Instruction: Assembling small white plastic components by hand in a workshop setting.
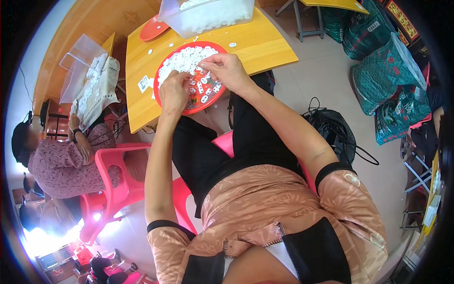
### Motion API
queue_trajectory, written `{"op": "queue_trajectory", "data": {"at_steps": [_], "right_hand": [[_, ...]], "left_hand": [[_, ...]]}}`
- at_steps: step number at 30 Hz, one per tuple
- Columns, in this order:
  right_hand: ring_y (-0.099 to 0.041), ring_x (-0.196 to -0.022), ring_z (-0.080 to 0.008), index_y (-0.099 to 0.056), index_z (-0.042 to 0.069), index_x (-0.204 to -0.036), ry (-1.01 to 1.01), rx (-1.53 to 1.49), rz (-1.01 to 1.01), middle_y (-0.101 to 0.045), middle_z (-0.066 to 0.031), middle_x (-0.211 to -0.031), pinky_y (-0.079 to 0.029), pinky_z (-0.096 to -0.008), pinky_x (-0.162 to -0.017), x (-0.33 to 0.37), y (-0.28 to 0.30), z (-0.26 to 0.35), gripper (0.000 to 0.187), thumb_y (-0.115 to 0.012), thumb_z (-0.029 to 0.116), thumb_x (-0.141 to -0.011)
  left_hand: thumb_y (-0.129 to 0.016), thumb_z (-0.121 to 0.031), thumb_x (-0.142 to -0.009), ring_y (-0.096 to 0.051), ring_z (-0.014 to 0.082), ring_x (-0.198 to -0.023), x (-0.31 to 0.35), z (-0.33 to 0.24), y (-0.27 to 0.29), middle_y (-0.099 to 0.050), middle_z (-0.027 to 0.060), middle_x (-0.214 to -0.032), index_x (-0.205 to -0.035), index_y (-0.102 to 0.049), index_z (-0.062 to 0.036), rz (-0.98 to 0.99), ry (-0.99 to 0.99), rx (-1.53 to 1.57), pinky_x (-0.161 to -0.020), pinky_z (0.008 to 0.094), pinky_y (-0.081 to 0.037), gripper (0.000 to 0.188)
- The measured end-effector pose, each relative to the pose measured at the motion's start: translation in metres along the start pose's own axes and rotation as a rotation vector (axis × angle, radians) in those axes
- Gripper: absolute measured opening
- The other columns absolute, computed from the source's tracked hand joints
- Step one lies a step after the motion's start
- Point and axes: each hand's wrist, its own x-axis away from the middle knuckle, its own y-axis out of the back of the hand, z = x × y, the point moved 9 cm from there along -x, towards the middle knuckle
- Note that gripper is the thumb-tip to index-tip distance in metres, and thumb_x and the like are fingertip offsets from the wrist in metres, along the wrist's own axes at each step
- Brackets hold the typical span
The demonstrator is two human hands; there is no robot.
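A round red tray (215, 105) overhangs the near edge of the yellow table. Heaped in its far part are many small white oval pieces (187, 60); several looser ones, each with two dark spots, lie in its near right part. Over the left side of the tray is my left hand (174, 91), its fingers bent and pinched together. My right hand (228, 71) reaches over the right side, thumb and forefinger closed near the heap. Whatever sits between the fingertips of either hand is too small to make out.
On the yellow table (267, 40) stand a clear bin (213, 21) of white pieces and a red dish (153, 29). A co-worker (71, 161) sits at the left near a pink chair (118, 175). Green sacks (383, 71) and a black bag (333, 132) stand on the right.
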Motion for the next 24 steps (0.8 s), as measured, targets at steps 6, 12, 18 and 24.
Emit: {"op": "queue_trajectory", "data": {"at_steps": [6, 12, 18, 24], "right_hand": [[-0.051, -0.058, -0.0024, -0.078, -0.002, -0.108, 0.016, 0.022, -0.012, -0.062, 0.0029, -0.067, -0.038, -0.0204, -0.052, -0.004, -0.003, 0.001, 0.023, -0.073, 0.019, -0.099], [-0.054, -0.060, -0.0036, -0.078, -0.002, -0.107, 0.005, -0.052, 0.000, -0.064, 0.0015, -0.070, -0.042, -0.0211, -0.054, -0.002, -0.007, 0.009, 0.021, -0.072, 0.016, -0.099], [-0.058, -0.059, -0.0047, -0.077, -0.001, -0.106, 0.105, -0.014, -0.021, -0.064, 0.0013, -0.068, -0.048, -0.0226, -0.054, -0.001, -0.003, 0.023, 0.021, -0.073, 0.018, -0.098], [-0.072, -0.076, -0.0125, -0.078, -0.002, -0.102, 0.048, 0.022, -0.022, -0.077, -0.0097, -0.081, -0.056, -0.0296, -0.069, 0.011, 0.006, 0.043, 0.021, -0.073, 0.017, -0.094]], "left_hand": [[-0.075, -0.017, -0.088, -0.072, 0.0369, -0.087, -0.010, 0.012, -0.021, -0.073, 0.0158, -0.097, -0.101, -0.079, -0.0093, 0.103, 0.024, -0.031, -0.078, 0.0473, -0.055, 0.016], [-0.070, -0.011, -0.090, -0.071, 0.0399, -0.090, -0.009, -0.003, -0.014, -0.071, 0.0194, -0.098, -0.094, -0.075, -0.0022, 0.066, -0.055, -0.005, -0.078, 0.0487, -0.056, 0.011], [-0.064, -0.004, -0.087, -0.070, 0.0396, -0.088, 0.000, -0.040, 0.009, -0.069, 0.0189, -0.094, -0.086, -0.074, -0.0022, 0.063, -0.182, -0.009, -0.075, 0.0493, -0.057, 0.010], [-0.063, -0.004, -0.087, -0.071, 0.0397, -0.088, -0.002, -0.059, 0.015, -0.070, 0.0197, -0.096, -0.085, -0.074, -0.0019, 0.081, -0.230, -0.112, -0.074, 0.0501, -0.058, 0.012]]}}
